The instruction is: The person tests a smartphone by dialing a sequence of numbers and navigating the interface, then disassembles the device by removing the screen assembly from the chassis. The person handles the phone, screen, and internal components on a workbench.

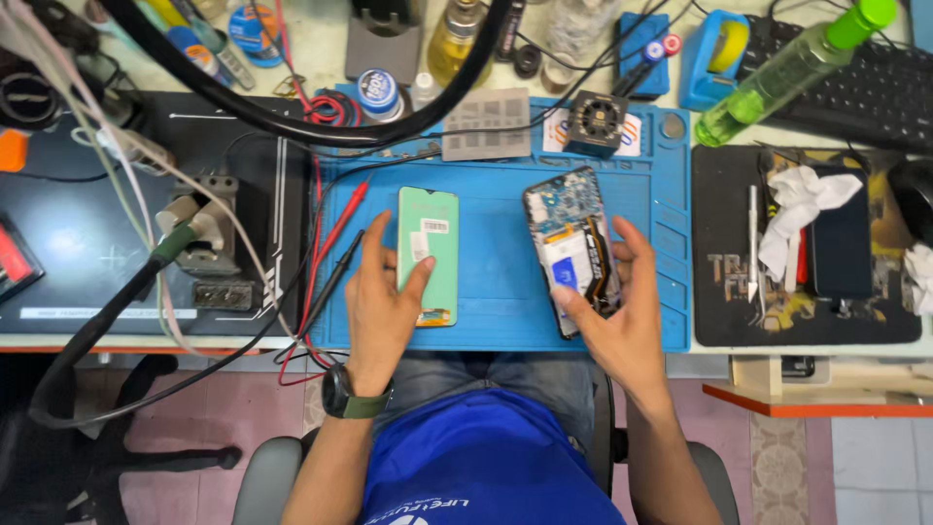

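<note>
The lower edge of the green screen panel (428,255) is covered by the left hand (382,301). Part of the opened phone (570,249) is hidden by the right hand (622,316). The keyboard (855,87) is cut off by the frame's edge, and small parts inside the phone cannot be made out.

The person wears a blue short-sleeved shirt (476,467) with white lettering, grey-blue jeans (486,374), and a black wristwatch (340,394) with green strap on the left wrist.
</note>
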`<state>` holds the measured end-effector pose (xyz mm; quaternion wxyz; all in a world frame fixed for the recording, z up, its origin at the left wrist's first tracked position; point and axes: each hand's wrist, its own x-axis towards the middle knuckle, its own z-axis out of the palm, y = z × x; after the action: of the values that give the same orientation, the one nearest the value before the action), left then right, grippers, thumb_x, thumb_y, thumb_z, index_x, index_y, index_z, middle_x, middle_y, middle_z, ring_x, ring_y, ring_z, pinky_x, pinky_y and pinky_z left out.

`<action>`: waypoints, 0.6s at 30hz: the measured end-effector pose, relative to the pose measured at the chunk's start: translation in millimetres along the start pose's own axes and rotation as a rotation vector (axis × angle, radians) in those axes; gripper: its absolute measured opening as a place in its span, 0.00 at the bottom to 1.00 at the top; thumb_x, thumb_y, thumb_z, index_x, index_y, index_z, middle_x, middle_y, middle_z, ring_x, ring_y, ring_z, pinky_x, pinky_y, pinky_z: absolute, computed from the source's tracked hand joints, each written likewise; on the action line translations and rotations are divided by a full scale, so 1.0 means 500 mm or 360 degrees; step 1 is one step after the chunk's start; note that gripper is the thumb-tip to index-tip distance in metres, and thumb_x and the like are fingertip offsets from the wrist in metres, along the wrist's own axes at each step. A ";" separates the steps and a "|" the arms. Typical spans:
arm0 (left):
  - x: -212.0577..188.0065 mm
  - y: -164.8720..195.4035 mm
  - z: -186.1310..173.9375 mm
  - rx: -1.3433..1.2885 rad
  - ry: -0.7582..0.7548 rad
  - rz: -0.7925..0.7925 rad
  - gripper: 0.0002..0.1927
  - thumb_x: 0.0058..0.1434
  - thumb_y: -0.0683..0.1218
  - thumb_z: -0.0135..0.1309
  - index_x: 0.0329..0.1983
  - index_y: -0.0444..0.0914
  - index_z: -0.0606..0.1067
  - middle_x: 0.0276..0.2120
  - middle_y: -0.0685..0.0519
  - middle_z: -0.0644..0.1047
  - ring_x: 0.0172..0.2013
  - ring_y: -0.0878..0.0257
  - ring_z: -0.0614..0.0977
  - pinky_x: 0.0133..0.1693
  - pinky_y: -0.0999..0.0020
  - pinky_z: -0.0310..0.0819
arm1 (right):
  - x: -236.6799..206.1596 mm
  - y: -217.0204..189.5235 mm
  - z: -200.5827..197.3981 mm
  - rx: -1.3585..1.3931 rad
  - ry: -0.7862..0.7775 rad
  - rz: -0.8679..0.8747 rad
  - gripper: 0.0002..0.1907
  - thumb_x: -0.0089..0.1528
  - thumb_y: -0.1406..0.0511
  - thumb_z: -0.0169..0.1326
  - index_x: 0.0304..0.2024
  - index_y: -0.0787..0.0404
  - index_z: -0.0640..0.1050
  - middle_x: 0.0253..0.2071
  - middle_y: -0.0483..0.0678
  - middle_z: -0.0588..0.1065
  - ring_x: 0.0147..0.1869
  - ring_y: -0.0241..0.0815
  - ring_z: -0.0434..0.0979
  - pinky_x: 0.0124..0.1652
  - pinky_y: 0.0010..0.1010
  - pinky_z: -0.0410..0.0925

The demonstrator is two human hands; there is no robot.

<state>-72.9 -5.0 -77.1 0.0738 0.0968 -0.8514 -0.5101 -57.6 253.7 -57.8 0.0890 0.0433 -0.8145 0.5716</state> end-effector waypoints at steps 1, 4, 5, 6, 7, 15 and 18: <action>-0.001 0.005 -0.002 0.0175 0.0011 0.0038 0.35 0.59 0.45 0.65 0.69 0.37 0.65 0.24 0.47 0.74 0.21 0.57 0.76 0.26 0.60 0.69 | 0.003 -0.002 0.002 0.0173 -0.0011 0.0050 0.41 0.62 0.67 0.62 0.72 0.66 0.57 0.56 0.52 0.69 0.60 0.39 0.73 0.57 0.29 0.68; -0.007 0.020 -0.005 0.0455 0.0099 0.0211 0.36 0.59 0.46 0.66 0.68 0.33 0.65 0.32 0.43 0.74 0.27 0.52 0.75 0.30 0.56 0.69 | 0.010 -0.005 0.009 0.0326 0.0024 0.0121 0.28 0.71 0.70 0.50 0.72 0.66 0.59 0.55 0.51 0.69 0.54 0.35 0.72 0.53 0.26 0.68; -0.009 0.025 -0.007 0.0514 0.0139 0.0277 0.37 0.59 0.47 0.66 0.68 0.32 0.64 0.37 0.42 0.74 0.29 0.50 0.76 0.31 0.55 0.69 | 0.013 -0.004 0.012 0.0321 0.0043 0.0133 0.25 0.73 0.70 0.46 0.72 0.67 0.59 0.55 0.51 0.69 0.51 0.34 0.71 0.51 0.26 0.68; -0.013 0.031 -0.006 0.0634 0.0234 0.0340 0.37 0.58 0.49 0.66 0.67 0.33 0.65 0.40 0.41 0.75 0.35 0.49 0.76 0.34 0.55 0.71 | 0.013 -0.005 0.016 0.0378 0.0051 0.0131 0.25 0.73 0.70 0.45 0.72 0.67 0.59 0.55 0.51 0.69 0.51 0.34 0.72 0.50 0.25 0.68; -0.020 0.039 0.000 0.0756 0.0328 0.0403 0.37 0.58 0.50 0.66 0.67 0.34 0.65 0.43 0.41 0.75 0.41 0.48 0.77 0.37 0.56 0.72 | 0.013 -0.006 0.019 0.0436 0.0057 0.0131 0.25 0.73 0.70 0.44 0.72 0.67 0.59 0.55 0.51 0.69 0.50 0.33 0.72 0.49 0.24 0.69; -0.076 0.115 0.102 -0.1497 -0.0427 0.0009 0.23 0.71 0.42 0.55 0.66 0.31 0.64 0.54 0.44 0.79 0.52 0.64 0.81 0.54 0.70 0.78 | -0.016 -0.050 0.044 0.0798 -0.0113 0.0067 0.28 0.70 0.72 0.51 0.71 0.67 0.59 0.51 0.51 0.72 0.47 0.33 0.74 0.46 0.24 0.69; -0.081 0.121 0.092 -0.1585 -0.0520 -0.0069 0.19 0.69 0.37 0.56 0.61 0.29 0.67 0.49 0.43 0.81 0.47 0.64 0.84 0.50 0.71 0.81 | -0.024 -0.050 0.012 0.0921 -0.0232 0.0178 0.27 0.68 0.72 0.54 0.68 0.69 0.63 0.46 0.51 0.74 0.45 0.33 0.75 0.44 0.24 0.69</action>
<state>-49.3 71.9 -46.5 -0.0334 -0.0130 -0.5040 -0.8630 -42.3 239.3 -38.8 -0.0172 0.0628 -0.6231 0.7794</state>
